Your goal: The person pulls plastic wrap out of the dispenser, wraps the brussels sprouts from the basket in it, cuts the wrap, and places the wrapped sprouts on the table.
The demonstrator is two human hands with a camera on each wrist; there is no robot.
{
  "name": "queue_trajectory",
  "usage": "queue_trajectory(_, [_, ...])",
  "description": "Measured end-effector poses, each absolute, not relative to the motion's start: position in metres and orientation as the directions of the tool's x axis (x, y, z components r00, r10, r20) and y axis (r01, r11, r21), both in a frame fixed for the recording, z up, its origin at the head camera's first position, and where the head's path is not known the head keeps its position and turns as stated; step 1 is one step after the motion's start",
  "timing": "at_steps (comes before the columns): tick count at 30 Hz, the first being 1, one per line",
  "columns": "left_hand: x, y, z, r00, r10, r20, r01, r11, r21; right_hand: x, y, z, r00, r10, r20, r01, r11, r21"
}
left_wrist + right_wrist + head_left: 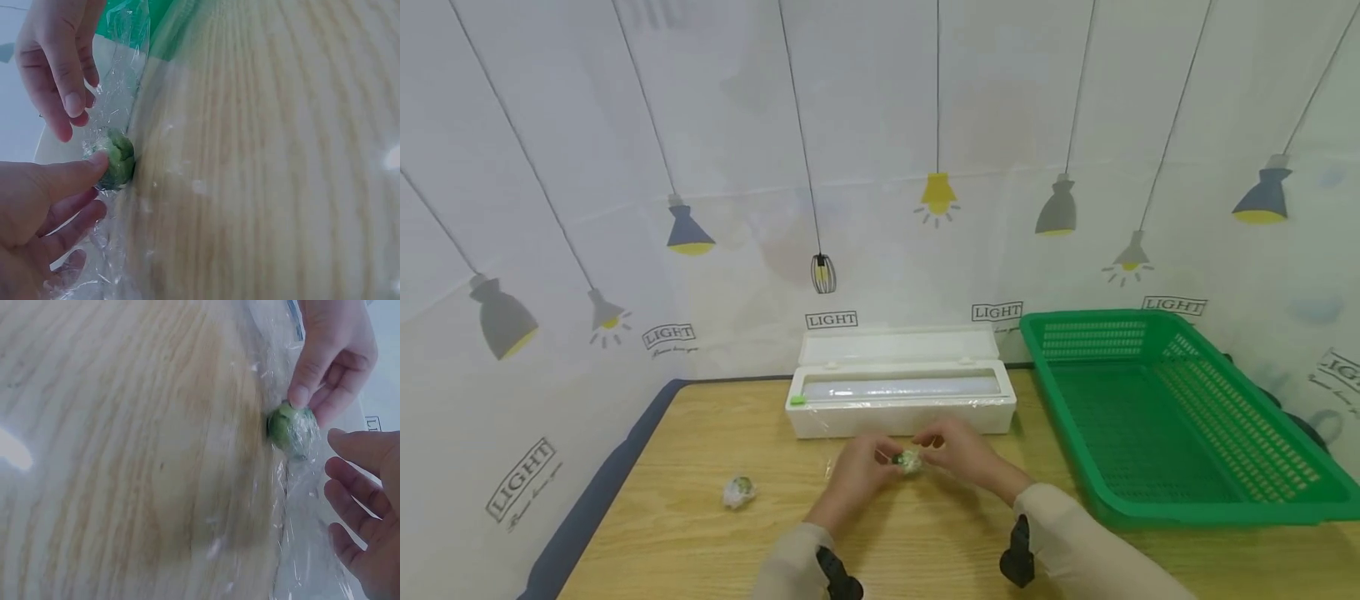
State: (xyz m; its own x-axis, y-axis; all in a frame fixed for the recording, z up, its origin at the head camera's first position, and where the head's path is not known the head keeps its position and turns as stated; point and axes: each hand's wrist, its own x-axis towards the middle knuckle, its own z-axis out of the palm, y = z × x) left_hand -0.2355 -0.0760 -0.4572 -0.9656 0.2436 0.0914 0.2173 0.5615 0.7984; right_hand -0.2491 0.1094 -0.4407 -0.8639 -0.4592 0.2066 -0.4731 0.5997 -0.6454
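Observation:
A small green Brussels sprout (117, 156) lies on clear plastic wrap (128, 81), partly covered by the film. My left hand (860, 472) holds it between thumb and fingers, the thumb on its near side in the left wrist view. Just to its right is my right hand (961, 454), fingers spread and loosely bent; in the right wrist view the thumb and fingers (357, 481) stand a little apart from the sprout. Behind both hands sits a white cling film dispenser (898, 419), lid up, with a film roll (902, 387) inside.
To the left on the wooden table (700, 442) rests another green, film-wrapped piece (740, 492). A large green plastic basket (1071, 433) stands at the right. The wall (880, 125) with printed lamps rises directly behind the dispenser.

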Motion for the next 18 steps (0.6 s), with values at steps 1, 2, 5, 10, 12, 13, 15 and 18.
queue_trajectory(1, [-0.237,-0.077,-0.456,-0.965,0.252,0.075,0.208,0.559,0.803,-0.248,0.108,-0.440,-0.858,-0.468,0.212,-0.484,0.596,-0.641])
queue_trajectory(2, [-0.239,-0.077,-0.455,-0.963,0.262,0.060,0.202,0.558,0.805,-0.247,0.106,-0.440,-0.850,-0.479,0.218,-0.496,0.588,-0.639])
queue_trajectory(5, [-0.244,-0.078,-0.452,-0.951,0.305,0.046,0.218,0.559,0.800,-0.245,0.102,-0.443,-0.835,-0.503,0.222,-0.517,0.579,-0.630])
queue_trajectory(10, [-0.252,-0.080,-0.447,-0.920,0.387,0.057,0.295,0.592,0.750,-0.245,0.097,-0.451,-0.851,-0.471,0.232,-0.503,0.603,-0.620])
queue_trajectory(12, [-0.253,-0.080,-0.443,-0.913,0.407,0.045,0.308,0.610,0.730,-0.246,0.097,-0.453,-0.859,-0.449,0.244,-0.494,0.608,-0.622])
queue_trajectory(13, [-0.252,-0.080,-0.442,-0.912,0.410,0.034,0.306,0.620,0.723,-0.247,0.096,-0.455,-0.861,-0.442,0.250,-0.492,0.607,-0.624])
queue_trajectory(15, [-0.249,-0.081,-0.438,-0.912,0.410,0.027,0.313,0.652,0.691,-0.250,0.096,-0.457,-0.866,-0.430,0.254,-0.486,0.606,-0.630])
queue_trajectory(18, [-0.243,-0.078,-0.435,-0.911,0.410,0.055,0.354,0.704,0.615,-0.253,0.096,-0.458,-0.876,-0.412,0.252,-0.471,0.611,-0.636])
